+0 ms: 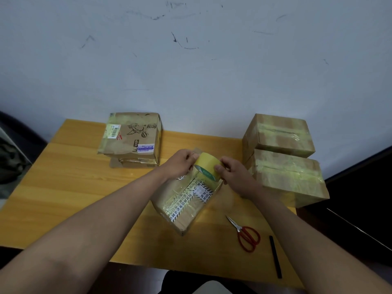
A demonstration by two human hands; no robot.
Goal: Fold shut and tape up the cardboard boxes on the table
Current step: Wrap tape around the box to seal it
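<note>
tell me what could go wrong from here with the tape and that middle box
1. Both hands, left hand and right hand, hold the yellow tape roll above the middle box, so nothing pins the box; pulling tape could drag or turn it.
2. The scissors lie apart to the right, so cutting likely means freeing a hand, and loose tape may stick to itself.

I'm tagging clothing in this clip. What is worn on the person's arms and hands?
Nothing shows: the left hand and right hand are bare, with no gloves, rings or watch visible. Both forearms are uncovered to the frame edge, so no sleeves appear.
</note>
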